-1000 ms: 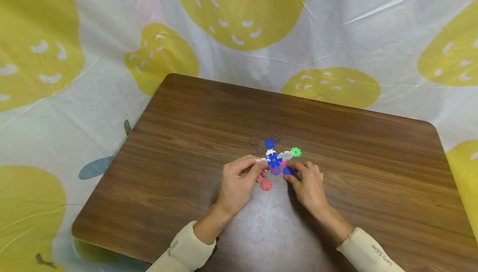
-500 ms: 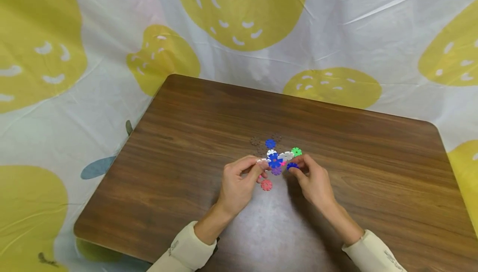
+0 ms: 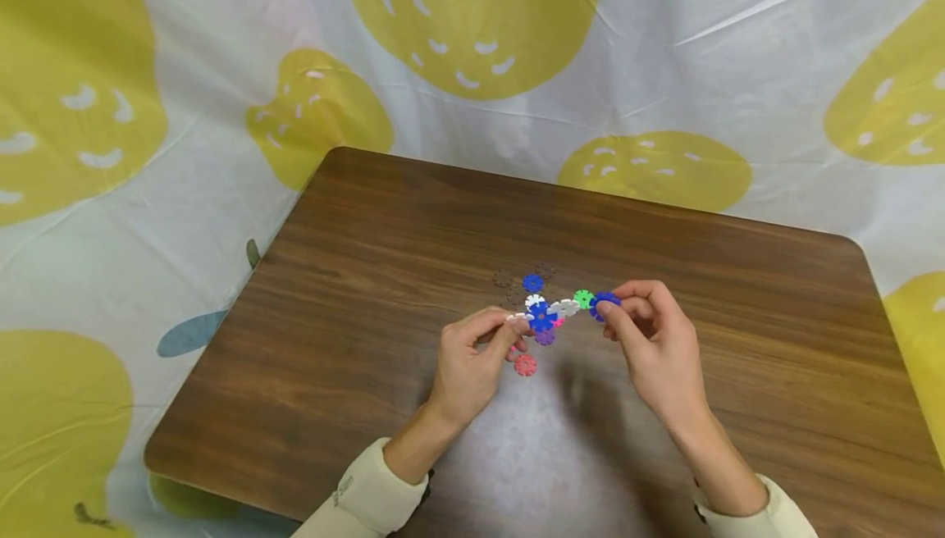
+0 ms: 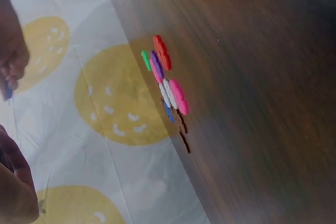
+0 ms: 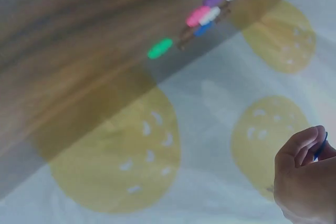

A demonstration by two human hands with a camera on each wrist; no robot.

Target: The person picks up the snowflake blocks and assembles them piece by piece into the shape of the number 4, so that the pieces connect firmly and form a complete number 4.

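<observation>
My left hand point(image 3: 472, 362) pinches a white notched plastic disc point(image 3: 519, 321) by its edge. A blue notched disc point(image 3: 542, 318) and another white disc point(image 3: 565, 308) run on from it in a row and look joined. To the right, the thumb and fingers of my right hand point(image 3: 660, 349) pinch a separate blue disc point(image 3: 605, 306) above the table. In the right wrist view, my right hand point(image 5: 302, 177) shows only a thin rim of this blue disc point(image 5: 321, 146). The left wrist view catches my left hand point(image 4: 16, 182) at its edge, its fingertips out of sight.
Under and behind the joined discs, loose ones lie on the wooden table point(image 3: 399, 275): green point(image 3: 582, 298), blue point(image 3: 532, 283), purple point(image 3: 545, 338), red point(image 3: 525, 365), plus pink, white and several brown ones. A fruit-print cloth point(image 3: 480, 128) hangs behind the table.
My right hand has lifted the blue disc from beside the loose pieces and carried it right and up, turning its flat face into view. The left hand stays in place.
</observation>
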